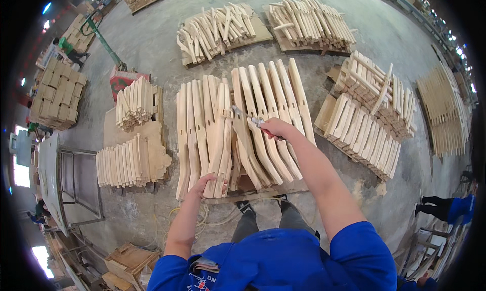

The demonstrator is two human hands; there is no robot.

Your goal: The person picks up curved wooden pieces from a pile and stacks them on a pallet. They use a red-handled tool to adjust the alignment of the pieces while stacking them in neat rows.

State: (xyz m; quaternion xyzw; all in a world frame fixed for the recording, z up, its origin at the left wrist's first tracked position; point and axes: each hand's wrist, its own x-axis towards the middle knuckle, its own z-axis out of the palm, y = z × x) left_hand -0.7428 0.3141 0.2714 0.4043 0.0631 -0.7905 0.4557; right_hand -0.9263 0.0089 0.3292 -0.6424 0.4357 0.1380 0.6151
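My left hand (209, 183) is closed around the near ends of a couple of bent, slotted wooden chair legs (218, 154), tilted up over the stack. In my right hand (273, 128) is a small hand tool (257, 122) with a red grip and a grey metal front; its exact kind is unclear. The tool's tip points left, close to the upper part of the held legs. Below and around lie two rows of similar legs, a left row (190, 124) and a right row (277, 106), side by side on a low pallet.
More wooden parts stand on pallets: a far-left pile (215, 32), a far-right pile (311, 24), a right stack (364, 134) and a left stack (121, 162). A pallet jack (121, 81) stands at the left. A yellowish hose (202, 217) lies by my feet. Other people are farther off.
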